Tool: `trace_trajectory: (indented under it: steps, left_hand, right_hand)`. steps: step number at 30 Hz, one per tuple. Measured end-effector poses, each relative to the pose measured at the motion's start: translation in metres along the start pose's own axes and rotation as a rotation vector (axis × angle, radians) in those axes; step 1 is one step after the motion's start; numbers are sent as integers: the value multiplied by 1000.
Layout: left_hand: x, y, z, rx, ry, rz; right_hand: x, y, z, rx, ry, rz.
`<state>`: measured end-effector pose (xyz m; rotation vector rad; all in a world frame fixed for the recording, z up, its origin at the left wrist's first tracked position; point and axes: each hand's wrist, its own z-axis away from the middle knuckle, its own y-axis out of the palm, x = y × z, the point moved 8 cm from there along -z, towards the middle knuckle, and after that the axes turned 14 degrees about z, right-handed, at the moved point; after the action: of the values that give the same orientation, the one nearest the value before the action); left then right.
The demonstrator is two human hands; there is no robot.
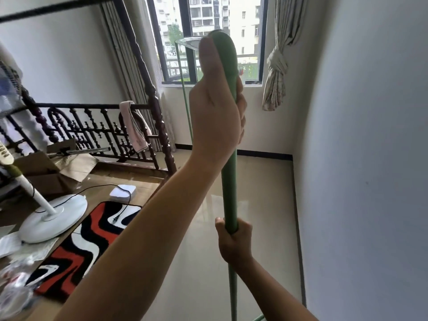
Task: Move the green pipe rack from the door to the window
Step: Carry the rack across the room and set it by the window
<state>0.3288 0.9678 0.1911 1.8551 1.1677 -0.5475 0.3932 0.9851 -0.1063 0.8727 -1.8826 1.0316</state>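
The green pipe rack [229,188] stands upright right in front of me, its near vertical pipe running from the top centre down to the bottom edge. My left hand [215,112] is wrapped around the pipe's upper end, thumb up along it. Lower down, my right hand [234,242] grips the same pipe. A thinner far upright of the rack [186,100] and a top bar show behind my left hand, towards the window [208,31]. The rack's feet are out of view.
A dark wooden bed frame [152,107] with a towel stands left. On the floor at left lie a white fan base [53,218], a red, black and white rug [90,242], cardboard and a white box with a cable. A white wall [370,158] closes the right; a tied curtain [275,72] hangs there.
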Motion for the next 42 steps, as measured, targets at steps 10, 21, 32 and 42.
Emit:
trace_trajectory:
  steps: [10,21,32,42]
  left_hand:
    - [90,51,-78,-65,17,-52]
    - [164,25,-189,-28,39,-31]
    - [220,29,-275,-69,170,-47]
    - [309,81,-358,-21,151,-42]
  right_hand:
    - [-54,-24,-115,93,-1,-58]
    - [-77,25,-235,128,-25,-63]
    - [-102,44,-330,109,-30,-52]
    - [-158,30,-456,96,-42,-79]
